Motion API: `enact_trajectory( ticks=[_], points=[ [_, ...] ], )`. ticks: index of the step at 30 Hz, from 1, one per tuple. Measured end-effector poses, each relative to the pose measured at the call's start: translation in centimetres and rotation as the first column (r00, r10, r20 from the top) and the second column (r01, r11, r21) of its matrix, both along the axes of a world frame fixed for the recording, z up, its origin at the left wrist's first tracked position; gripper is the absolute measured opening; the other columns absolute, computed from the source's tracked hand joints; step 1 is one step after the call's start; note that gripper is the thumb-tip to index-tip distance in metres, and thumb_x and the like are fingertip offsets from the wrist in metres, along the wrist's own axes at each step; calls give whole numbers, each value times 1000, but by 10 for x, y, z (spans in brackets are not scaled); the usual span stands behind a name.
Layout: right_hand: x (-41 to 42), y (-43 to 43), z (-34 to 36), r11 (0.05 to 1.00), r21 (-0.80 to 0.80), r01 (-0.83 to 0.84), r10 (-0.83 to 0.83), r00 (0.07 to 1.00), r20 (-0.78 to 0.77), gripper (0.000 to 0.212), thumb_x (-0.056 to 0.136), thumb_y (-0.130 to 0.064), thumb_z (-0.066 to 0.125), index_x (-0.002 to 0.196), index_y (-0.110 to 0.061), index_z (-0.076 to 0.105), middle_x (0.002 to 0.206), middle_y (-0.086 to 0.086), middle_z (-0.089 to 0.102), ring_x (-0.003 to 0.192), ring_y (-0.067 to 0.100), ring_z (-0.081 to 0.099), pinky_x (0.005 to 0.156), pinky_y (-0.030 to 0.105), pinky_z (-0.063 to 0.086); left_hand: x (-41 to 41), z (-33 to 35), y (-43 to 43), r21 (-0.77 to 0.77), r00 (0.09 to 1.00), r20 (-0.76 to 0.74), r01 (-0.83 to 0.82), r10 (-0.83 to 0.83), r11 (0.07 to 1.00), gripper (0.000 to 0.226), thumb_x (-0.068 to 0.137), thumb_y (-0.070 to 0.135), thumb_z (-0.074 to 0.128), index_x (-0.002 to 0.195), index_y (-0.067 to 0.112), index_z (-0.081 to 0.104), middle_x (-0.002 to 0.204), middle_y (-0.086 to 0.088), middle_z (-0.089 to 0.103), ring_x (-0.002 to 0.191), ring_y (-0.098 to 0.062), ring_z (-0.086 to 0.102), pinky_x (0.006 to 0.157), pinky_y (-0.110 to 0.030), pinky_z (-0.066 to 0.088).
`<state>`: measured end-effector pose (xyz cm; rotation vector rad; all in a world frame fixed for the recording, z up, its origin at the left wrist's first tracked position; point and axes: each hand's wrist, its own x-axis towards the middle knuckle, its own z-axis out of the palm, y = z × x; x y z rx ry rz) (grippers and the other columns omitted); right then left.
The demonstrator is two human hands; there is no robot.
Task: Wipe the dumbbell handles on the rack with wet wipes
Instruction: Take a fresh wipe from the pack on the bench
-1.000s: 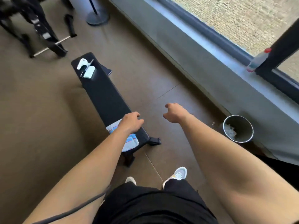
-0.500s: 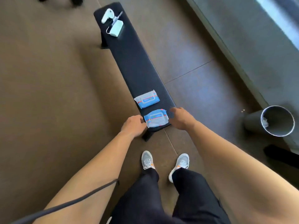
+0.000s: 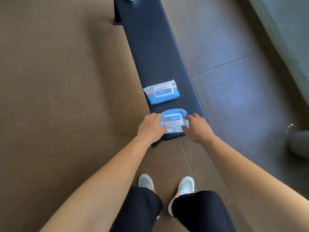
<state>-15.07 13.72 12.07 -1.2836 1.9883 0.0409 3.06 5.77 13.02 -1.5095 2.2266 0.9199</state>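
Note:
Two blue and white wet wipe packs lie on a long black bench (image 3: 155,52). The near pack (image 3: 173,120) sits at the bench's near end. My left hand (image 3: 151,128) holds its left side, fingers curled round the edge. My right hand (image 3: 196,128) holds its right side, thumb on the pack's front corner. The far pack (image 3: 162,92) lies flat a little further along the bench, untouched. No dumbbells or rack are in view.
A grey bin's rim (image 3: 299,143) shows at the right edge. A low grey wall (image 3: 287,27) runs along the upper right. My two feet (image 3: 167,186) stand on the brown floor just short of the bench end.
The view has tilted down and closer to the bench. Both hands have closed in from beside the near pack and now hold its two sides.

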Motion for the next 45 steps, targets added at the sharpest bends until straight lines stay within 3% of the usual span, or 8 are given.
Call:
enact_trajectory(
  ticks=[8,15,21,27,31,36,41,45],
  points=[
    [-15,1,-139,935,-340,-104,88,994,-62,88,58,-55,88,133,-20,58,141,4,54,119,37,52,95,51,49,-18,-139,-6,-381,962,-80,212,-260,900,63,84,54,72,137,23,58,135,2,55,118,-24,51,97,-40,47],
    [-18,9,-191,759,-651,-21,-31,997,-68,88,59,-80,57,129,-28,65,132,-3,61,117,31,53,91,48,46,-5,-205,2,-731,876,-294,51,-382,681,73,73,67,74,123,14,69,112,-3,66,100,-25,60,89,-38,51],
    [-21,11,-195,741,-671,4,-38,999,-36,95,49,-84,64,128,-31,65,131,-8,60,118,27,51,91,46,46,-9,-202,2,-745,878,-297,34,-376,666,59,83,60,61,120,15,72,105,-3,68,94,-25,60,82,-38,50],
    [-19,17,-196,717,-695,46,-36,999,30,89,51,-58,90,129,-22,66,134,0,61,121,29,53,99,49,46,-11,-180,-1,-630,907,-237,128,-348,766,70,79,72,47,120,22,73,105,3,67,97,-22,57,83,-36,49],
    [-21,22,-202,666,-740,94,-22,994,107,86,53,-47,93,127,-12,67,134,5,62,120,25,54,106,30,37,-18,-168,-11,-468,909,-371,-5,-191,884,58,87,67,38,112,30,75,103,9,71,94,-18,60,76,-35,50],
    [-21,21,-202,659,-747,95,-25,994,104,67,54,-44,93,110,-25,61,124,-7,63,116,22,55,98,31,39,-24,-169,-15,-504,854,-518,-348,46,791,20,98,32,62,106,20,49,91,5,60,78,-17,61,69,-36,54],
    [-19,20,-205,651,-759,13,-2,1000,15,62,60,-41,92,116,-29,68,135,-1,58,121,27,53,104,38,38,-20,-193,-16,-666,868,-488,-303,-91,682,9,89,9,70,96,15,67,110,-7,56,98,-23,53,82,-33,53],
    [-15,20,-206,656,-754,-23,-16,999,-44,52,66,-45,82,117,-41,69,141,0,53,124,32,50,103,49,41,-12,-209,-12,-667,808,-539,-237,-238,706,20,95,8,56,99,12,75,104,-5,67,97,-23,57,82,-34,50]
  ],
)
